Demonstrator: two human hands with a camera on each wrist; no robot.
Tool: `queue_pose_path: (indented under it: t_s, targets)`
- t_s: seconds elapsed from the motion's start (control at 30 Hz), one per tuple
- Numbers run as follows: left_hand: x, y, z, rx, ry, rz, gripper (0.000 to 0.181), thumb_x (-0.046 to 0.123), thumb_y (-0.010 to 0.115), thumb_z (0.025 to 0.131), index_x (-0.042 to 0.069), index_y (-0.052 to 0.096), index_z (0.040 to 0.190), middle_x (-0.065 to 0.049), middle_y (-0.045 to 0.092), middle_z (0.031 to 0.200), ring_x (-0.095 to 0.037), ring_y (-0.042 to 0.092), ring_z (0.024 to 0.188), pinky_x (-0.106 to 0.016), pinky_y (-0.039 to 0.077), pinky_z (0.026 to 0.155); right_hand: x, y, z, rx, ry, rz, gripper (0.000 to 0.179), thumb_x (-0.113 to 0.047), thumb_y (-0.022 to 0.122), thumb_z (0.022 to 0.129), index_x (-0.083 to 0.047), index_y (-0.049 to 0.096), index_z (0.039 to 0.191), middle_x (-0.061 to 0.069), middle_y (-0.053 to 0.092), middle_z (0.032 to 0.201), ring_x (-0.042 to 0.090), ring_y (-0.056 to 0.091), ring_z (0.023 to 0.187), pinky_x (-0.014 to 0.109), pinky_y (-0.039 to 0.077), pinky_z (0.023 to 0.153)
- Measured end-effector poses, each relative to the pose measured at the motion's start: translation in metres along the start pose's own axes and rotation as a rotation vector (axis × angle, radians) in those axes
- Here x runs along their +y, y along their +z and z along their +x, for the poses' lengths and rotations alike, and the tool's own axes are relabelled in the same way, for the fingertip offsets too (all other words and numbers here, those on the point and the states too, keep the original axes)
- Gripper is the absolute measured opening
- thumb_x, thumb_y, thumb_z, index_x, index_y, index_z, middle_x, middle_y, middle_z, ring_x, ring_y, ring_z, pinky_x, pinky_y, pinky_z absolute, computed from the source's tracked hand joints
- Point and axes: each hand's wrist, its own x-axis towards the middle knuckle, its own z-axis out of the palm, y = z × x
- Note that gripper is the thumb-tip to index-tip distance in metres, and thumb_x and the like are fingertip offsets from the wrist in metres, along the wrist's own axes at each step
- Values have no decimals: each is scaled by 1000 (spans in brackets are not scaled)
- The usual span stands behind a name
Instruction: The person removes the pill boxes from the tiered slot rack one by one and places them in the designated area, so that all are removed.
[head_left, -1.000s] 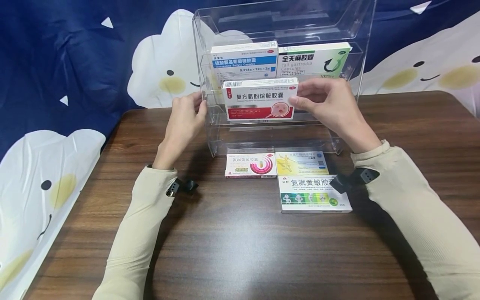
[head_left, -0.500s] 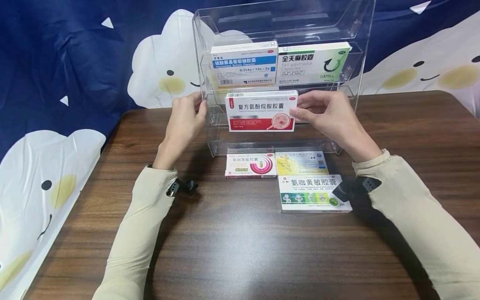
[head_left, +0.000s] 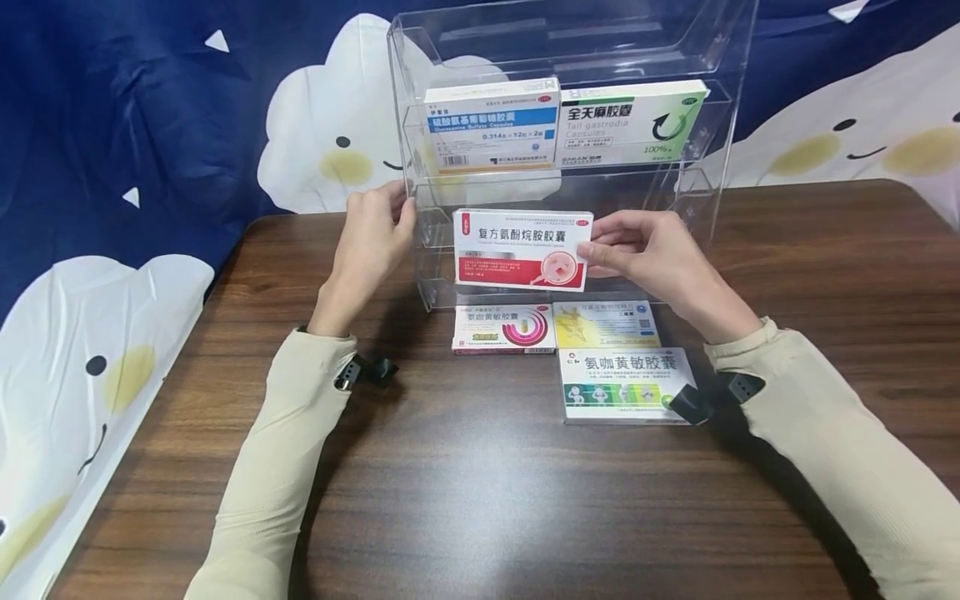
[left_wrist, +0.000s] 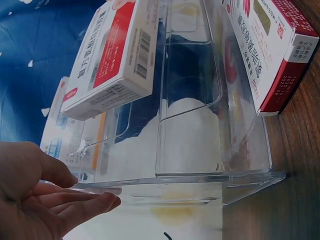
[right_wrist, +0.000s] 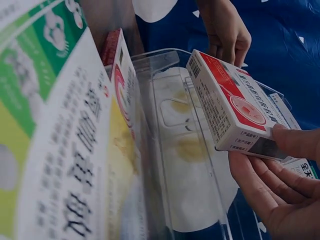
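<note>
My right hand pinches the right end of a red-and-white medicine box between thumb and fingers. The box hangs upright in front of the lower tiers of a clear acrylic display rack, as the right wrist view also shows. My left hand grips the rack's left side edge; in the left wrist view its thumb and fingers lie on either side of the clear panel. A blue-and-white medicine box and a green-and-white medicine box stand side by side on the tier above.
At the rack's foot on the wooden table lie a pink-and-white box, a yellow box and a green-striped white box. A blue cloth with white clouds hangs behind and at the left.
My right hand has lowered the red-and-white medicine box from just under the upper boxes to just above the boxes on the table. My left hand keeps its hold on the rack.
</note>
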Motion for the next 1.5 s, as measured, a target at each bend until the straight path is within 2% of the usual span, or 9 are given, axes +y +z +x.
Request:
queue_pose_path:
  t_s: [0.13,0.27,0.4,0.6,0.73,1.0,1.33,1.5]
  targets:
    - [0,-1,1,1,-2,-5,31,5,48,96,-8,63,119,-22,65,113,-26,65,106,-34,54,88,3,2,-3,-29,16,-34,42,-28,75,85,-3,65,117,11,70,101,10,66,81,20,53,67]
    - [0,-3,1,-2,-7,-5,31,5,48,95,-8,63,119,-22,66,113,-26,65,106,-34,54,88,5,7,-4,-57,24,-37,41,-30,75,85,-4,65,116,9,71,100,11,66,85,23,48,74]
    - [0,-4,2,-8,-6,-2,31,5,48,95,-7,63,120,-22,66,113,-26,66,105,-33,54,89,6,13,-5,-87,47,-35,40,-28,75,85,-4,66,116,9,71,101,14,65,87,28,45,80]
    - [0,-4,1,-13,-8,-11,32,5,48,95,-7,62,121,-22,65,113,-27,65,107,-33,53,90,7,16,-6,-130,58,-21,38,-25,75,85,-4,65,115,9,72,99,16,65,89,31,42,82]
    - [-1,-4,1,-12,-9,-12,30,4,48,95,-7,64,118,-22,66,112,-27,65,106,-33,54,90,8,20,-10,-166,59,-21,36,-26,75,85,-4,66,113,8,71,97,16,65,87,27,46,78]
    - [-1,0,1,-12,-8,-18,31,4,48,95,-6,63,119,-21,65,113,-26,64,108,-33,53,91,7,29,-23,-296,59,-34,30,-24,73,86,-5,66,108,8,69,93,17,65,83,25,51,73]
    - [-1,0,1,-8,1,-14,30,4,48,95,-6,65,117,-21,65,112,-26,64,108,-32,52,92,9,34,-42,-329,41,-40,27,-21,75,84,-4,65,102,6,63,83,16,58,74,25,50,65]
    - [-1,0,0,-5,6,-9,29,4,48,95,-6,65,116,-21,66,112,-26,64,107,-33,53,92,9,37,-48,-370,39,16,33,-18,74,84,0,61,109,7,65,85,15,62,75,25,53,64]
